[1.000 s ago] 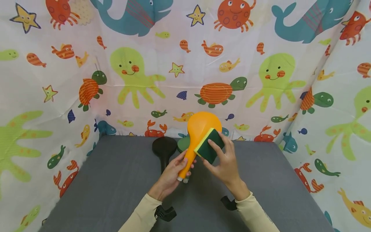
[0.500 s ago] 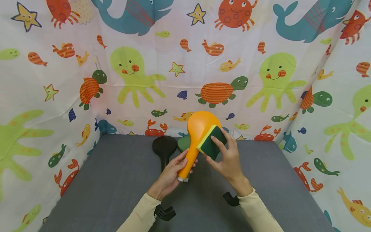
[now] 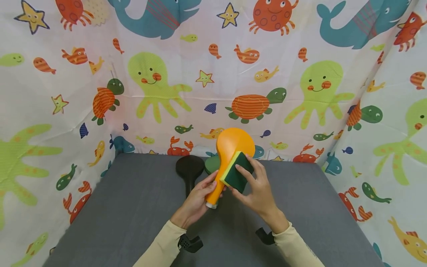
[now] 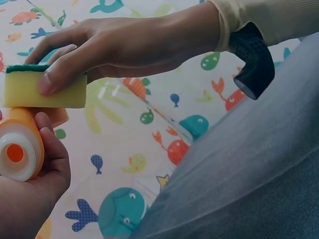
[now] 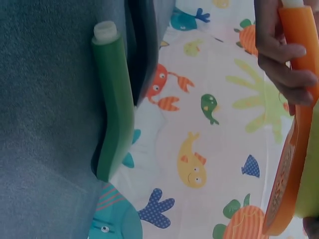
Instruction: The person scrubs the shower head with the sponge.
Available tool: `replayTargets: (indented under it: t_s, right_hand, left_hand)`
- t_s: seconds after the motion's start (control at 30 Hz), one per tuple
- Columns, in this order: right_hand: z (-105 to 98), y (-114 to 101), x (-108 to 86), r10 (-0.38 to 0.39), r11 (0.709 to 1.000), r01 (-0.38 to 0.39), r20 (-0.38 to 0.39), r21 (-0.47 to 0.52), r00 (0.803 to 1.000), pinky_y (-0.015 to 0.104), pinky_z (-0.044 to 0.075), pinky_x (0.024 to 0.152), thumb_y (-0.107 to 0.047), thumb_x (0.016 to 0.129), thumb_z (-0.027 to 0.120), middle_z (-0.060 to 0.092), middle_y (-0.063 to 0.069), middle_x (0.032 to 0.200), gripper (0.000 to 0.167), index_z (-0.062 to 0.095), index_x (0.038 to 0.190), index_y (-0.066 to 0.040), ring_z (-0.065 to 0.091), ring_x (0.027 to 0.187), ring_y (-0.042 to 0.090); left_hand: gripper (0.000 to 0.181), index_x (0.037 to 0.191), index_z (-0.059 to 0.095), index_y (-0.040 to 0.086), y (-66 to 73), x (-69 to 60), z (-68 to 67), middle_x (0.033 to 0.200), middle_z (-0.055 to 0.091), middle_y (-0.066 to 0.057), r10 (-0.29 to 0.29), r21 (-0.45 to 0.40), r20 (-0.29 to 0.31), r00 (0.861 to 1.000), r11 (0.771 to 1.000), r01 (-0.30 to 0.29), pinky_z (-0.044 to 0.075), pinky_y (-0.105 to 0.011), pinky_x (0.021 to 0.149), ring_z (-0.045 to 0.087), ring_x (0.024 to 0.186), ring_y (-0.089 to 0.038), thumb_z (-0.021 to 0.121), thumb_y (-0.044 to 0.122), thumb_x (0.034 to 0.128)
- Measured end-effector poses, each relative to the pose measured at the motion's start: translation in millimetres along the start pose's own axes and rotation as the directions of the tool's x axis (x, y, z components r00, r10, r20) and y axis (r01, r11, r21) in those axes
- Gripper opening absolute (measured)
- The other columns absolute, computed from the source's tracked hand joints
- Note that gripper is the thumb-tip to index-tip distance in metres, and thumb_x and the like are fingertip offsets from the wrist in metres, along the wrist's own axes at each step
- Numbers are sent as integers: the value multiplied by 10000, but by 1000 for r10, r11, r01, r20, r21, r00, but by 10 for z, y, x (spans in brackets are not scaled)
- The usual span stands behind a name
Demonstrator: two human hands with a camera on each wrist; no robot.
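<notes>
My left hand [image 3: 195,200] holds an orange handheld shower head [image 3: 228,142] by its handle, tilted above the table. Between the fingers and thumb of my right hand [image 3: 261,191] is a yellow sponge [image 4: 45,89] with a dark green scouring side [image 3: 239,174]. Its yellow side lies against the back of the shower head, by the neck. From the left wrist view, the handle's white end [image 4: 20,155] faces the camera. The patterned front face [image 5: 284,184] of the shower head shows edge-on in the right wrist view.
A black shower head [image 3: 189,167] lies on the grey table [image 3: 140,215], left of the hands. Beside it a green shower head [image 5: 114,94] is mostly hidden behind the orange one in the head view. A sea-animal printed curtain [image 3: 180,78] encloses the back and sides.
The sponge in my right hand first slid slightly up and right along the shower head, then back down and left toward the handle. My left hand keeps its grip almost still.
</notes>
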State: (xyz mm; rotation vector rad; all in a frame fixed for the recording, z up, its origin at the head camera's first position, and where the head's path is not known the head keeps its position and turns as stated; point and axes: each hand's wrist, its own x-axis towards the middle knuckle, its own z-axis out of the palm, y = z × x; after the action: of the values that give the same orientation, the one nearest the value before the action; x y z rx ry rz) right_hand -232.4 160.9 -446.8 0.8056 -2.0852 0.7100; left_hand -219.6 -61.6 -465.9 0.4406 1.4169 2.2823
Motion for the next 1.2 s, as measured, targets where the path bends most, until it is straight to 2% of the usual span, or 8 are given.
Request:
replayTargets:
  t_s: [0.23,0.37,0.53,0.73,1.0,1.2]
  right_hand:
    - [1,-8,-17,-62,998,62,1,27,998,607,480,922,-609,898,556,424,196,1496,617,597,1339,-179,420,1302,375]
    - [-18,43,8,-47,999,47,-2,19,999,615,482,918,-614,900,549,420,195,1498,626,590,1346,-177,421,1295,380]
    - [-23,66,3,-23,1000,23,-2,12,1000,624,490,904,-630,898,531,422,195,1496,638,587,1350,-184,424,1290,383]
    - [47,-16,-66,-42,998,42,-2,37,999,597,498,908,-623,895,551,430,189,1495,629,591,1349,-189,429,1302,360]
    - [130,-164,-189,-107,993,106,10,56,994,572,509,893,-589,905,563,435,208,1485,600,602,1335,-173,443,1284,352]
    - [124,-224,-252,-125,991,122,49,56,991,558,508,907,-589,909,558,429,207,1487,597,600,1339,-178,435,1288,345]
  left_hand:
    - [491,1552,295,244,2,6,-1,1540,352,-66,-3,-7,0,1000,1000,3,431,-297,1029,503,1189,-187,393,253,1071]
    - [499,1557,282,236,-3,3,-4,1512,384,-81,-7,-14,3,1000,1000,7,425,-316,1043,530,1194,-188,395,241,1071]
    - [494,1556,278,229,4,-10,3,1533,367,-89,-10,-40,12,1000,999,11,449,-272,1019,515,1240,-224,381,209,1074]
    - [496,1561,267,231,21,-14,-6,1594,281,-55,-1,-76,21,1000,997,3,447,-251,1027,465,1263,-199,373,214,1076]
    - [488,1554,270,270,22,-11,-30,1616,233,-1,2,-105,26,1000,995,1,371,-293,1136,357,1408,-201,357,200,1079]
    - [488,1551,276,261,16,-18,-40,1615,234,-7,10,-106,27,1000,994,-7,400,-300,1115,337,1428,-215,361,181,1077]
